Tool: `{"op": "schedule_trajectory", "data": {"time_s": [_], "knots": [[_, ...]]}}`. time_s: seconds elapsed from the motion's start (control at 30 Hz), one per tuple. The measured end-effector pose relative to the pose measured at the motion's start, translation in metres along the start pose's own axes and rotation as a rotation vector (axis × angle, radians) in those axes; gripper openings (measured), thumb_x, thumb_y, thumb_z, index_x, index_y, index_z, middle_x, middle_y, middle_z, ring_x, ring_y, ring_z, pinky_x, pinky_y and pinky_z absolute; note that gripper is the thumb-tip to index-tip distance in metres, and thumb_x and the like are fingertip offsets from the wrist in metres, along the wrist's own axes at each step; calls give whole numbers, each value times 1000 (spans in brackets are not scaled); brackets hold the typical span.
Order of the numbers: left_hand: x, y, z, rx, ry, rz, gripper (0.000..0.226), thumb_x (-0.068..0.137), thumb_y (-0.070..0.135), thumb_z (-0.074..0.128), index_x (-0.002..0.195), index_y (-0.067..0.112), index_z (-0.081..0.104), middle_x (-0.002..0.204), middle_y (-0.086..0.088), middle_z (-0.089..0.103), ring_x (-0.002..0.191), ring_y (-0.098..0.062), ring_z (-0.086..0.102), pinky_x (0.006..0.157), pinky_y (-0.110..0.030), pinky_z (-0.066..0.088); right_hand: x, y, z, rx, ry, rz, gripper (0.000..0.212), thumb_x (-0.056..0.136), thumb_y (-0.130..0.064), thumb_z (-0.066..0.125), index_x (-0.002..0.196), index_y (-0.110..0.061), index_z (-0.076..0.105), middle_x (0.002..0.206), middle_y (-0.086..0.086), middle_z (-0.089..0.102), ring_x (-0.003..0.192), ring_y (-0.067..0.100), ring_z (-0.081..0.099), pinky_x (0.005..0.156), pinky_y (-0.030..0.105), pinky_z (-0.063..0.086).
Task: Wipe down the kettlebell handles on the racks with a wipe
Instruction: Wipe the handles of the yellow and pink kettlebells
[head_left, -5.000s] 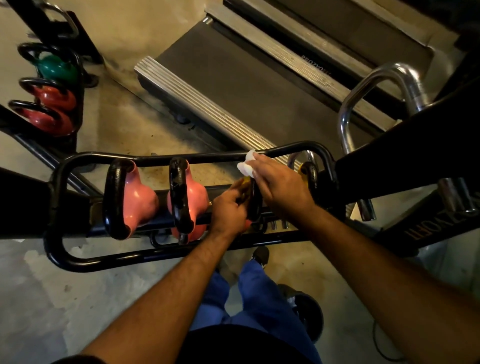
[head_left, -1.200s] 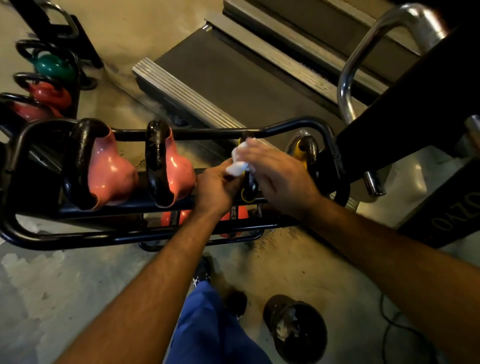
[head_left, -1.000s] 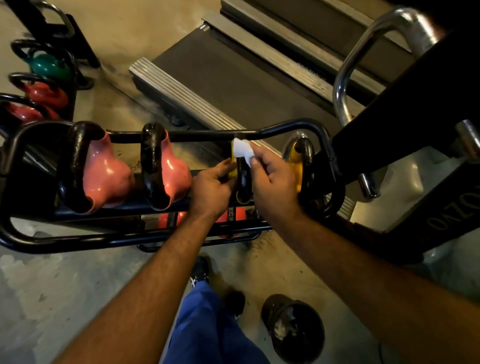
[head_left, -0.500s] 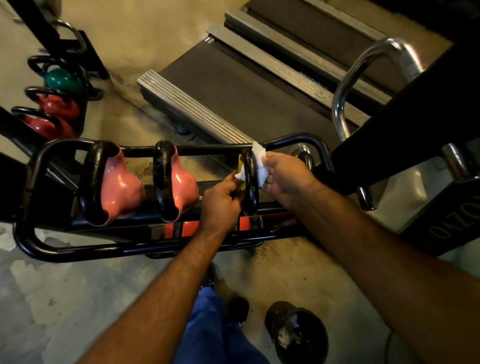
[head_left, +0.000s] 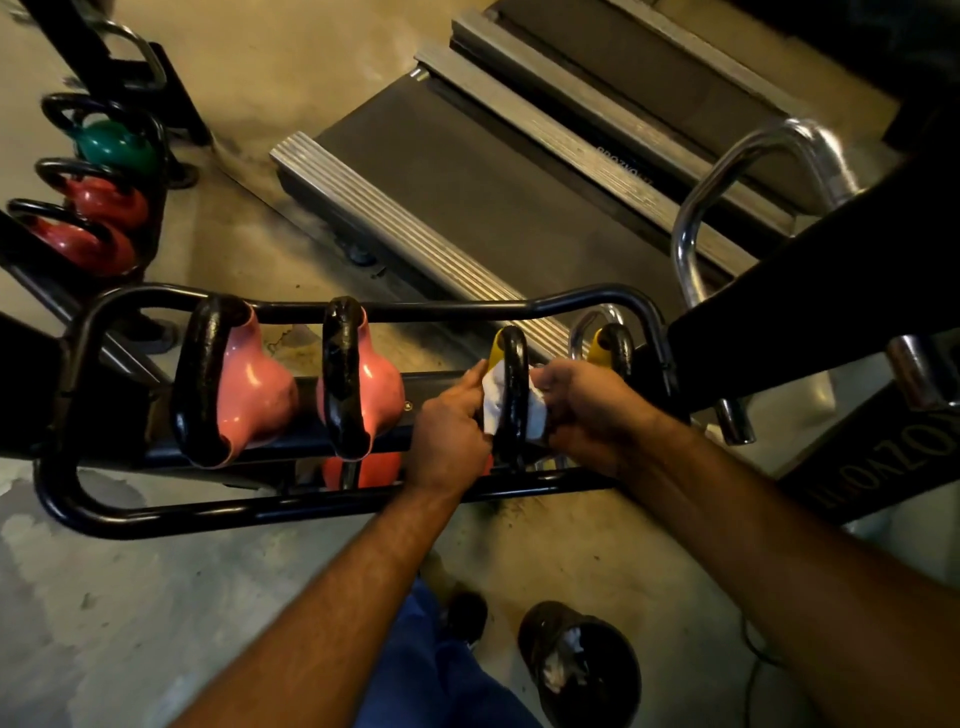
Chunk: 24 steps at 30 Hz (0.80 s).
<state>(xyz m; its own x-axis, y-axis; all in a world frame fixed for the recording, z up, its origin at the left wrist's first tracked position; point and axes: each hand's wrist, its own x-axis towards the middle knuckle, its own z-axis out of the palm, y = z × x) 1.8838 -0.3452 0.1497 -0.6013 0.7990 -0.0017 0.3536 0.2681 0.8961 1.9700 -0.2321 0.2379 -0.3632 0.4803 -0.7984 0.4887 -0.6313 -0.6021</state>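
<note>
A black tubular rack (head_left: 311, 506) holds two pink kettlebells (head_left: 249, 389) on the left and two yellow ones on the right. The nearer yellow kettlebell's black handle (head_left: 511, 374) stands between my hands. A white wipe (head_left: 493, 400) passes under that handle, showing on both sides of it. My left hand (head_left: 452, 431) pinches the wipe's left end beside the handle. My right hand (head_left: 587, 410) grips the wipe's right end. The second yellow kettlebell (head_left: 610, 351) sits just right of my right hand.
A second rack at far left carries a green kettlebell (head_left: 114, 145) and two red ones (head_left: 98, 202). A treadmill deck (head_left: 467, 171) lies beyond the rack. A chrome bar (head_left: 727, 197) rises at right. A dark bin (head_left: 582, 660) with used wipes stands by my feet.
The wipe moved from the handle's top down to its middle, now threaded through with one end in each hand. The camera tilted slightly; the rack did not move.
</note>
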Motion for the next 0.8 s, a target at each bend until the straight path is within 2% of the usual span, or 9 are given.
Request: {"op": "schedule_trajectory", "data": {"time_s": [0.13, 0.23, 0.27, 0.37, 0.43, 0.53, 0.63, 0.73, 0.8], "knots": [[7, 3, -3, -19, 28, -79, 27, 93, 25, 63, 119, 21, 70, 99, 4, 75, 83, -10, 70, 71, -29, 57, 4, -25, 10, 213, -120, -32, 37, 95, -23, 35, 110, -3, 62, 91, 14, 63, 73, 22, 61, 68, 30, 51], [6, -2, -5, -75, 29, -104, 22, 91, 19, 66, 112, 19, 72, 92, 4, 75, 82, -11, 71, 71, -30, 58, 7, -16, 13, 115, -107, -32, 38, 99, -30, 38, 106, -5, 65, 82, 7, 63, 65, 19, 58, 61, 27, 47], [4, -4, -6, -86, 21, -95, 26, 90, 19, 68, 116, 21, 71, 95, 6, 75, 85, -9, 71, 73, -27, 57, 6, -11, 12, 21, -126, -12, 45, 101, -38, 38, 109, -5, 67, 85, 10, 66, 69, 21, 60, 65, 28, 49], [0, -9, -5, -102, -40, -55, 53, 85, 25, 70, 136, 26, 58, 102, 5, 75, 88, -3, 69, 78, -20, 55, 4, -6, 1, -175, -250, 88, 91, 93, -75, 28, 116, 2, 70, 114, 25, 70, 105, 41, 65, 102, 45, 49], [1, -8, -4, -99, -56, -59, 56, 87, 26, 68, 141, 28, 53, 103, 6, 74, 89, -2, 69, 79, -18, 55, 5, -15, 0, -172, -349, 159, 112, 83, -89, 23, 126, 6, 62, 127, 29, 64, 120, 44, 60, 110, 51, 44], [5, -8, -3, -72, -3, -109, 36, 94, 26, 65, 130, 29, 62, 97, 14, 72, 85, 1, 68, 73, -16, 54, 2, -29, 8, -34, -361, 148, 111, 84, -88, 23, 125, 8, 62, 127, 27, 64, 115, 39, 63, 100, 47, 50], [6, -2, -3, -57, 22, -193, 12, 94, 19, 63, 99, 15, 73, 79, 6, 71, 74, -11, 69, 61, -26, 52, 1, -39, 19, 138, -284, 128, 101, 85, -86, 32, 107, 7, 67, 112, 23, 69, 102, 34, 66, 94, 45, 52], [10, -5, -3, 0, 1, -245, 13, 87, 8, 65, 76, 12, 69, 72, 1, 69, 71, -20, 67, 59, -27, 50, 7, -39, 27, 216, -191, 104, 96, 83, -83, 43, 110, 6, 66, 103, 20, 72, 99, 32, 67, 100, 45, 52], [8, -4, -6, -70, -7, -240, 15, 91, 19, 64, 76, 20, 67, 72, 8, 68, 70, -12, 67, 58, -23, 50, 8, -32, 28, 95, -190, 52, 95, 85, -82, 42, 107, 9, 64, 104, 20, 68, 96, 32, 65, 101, 44, 49]]}}
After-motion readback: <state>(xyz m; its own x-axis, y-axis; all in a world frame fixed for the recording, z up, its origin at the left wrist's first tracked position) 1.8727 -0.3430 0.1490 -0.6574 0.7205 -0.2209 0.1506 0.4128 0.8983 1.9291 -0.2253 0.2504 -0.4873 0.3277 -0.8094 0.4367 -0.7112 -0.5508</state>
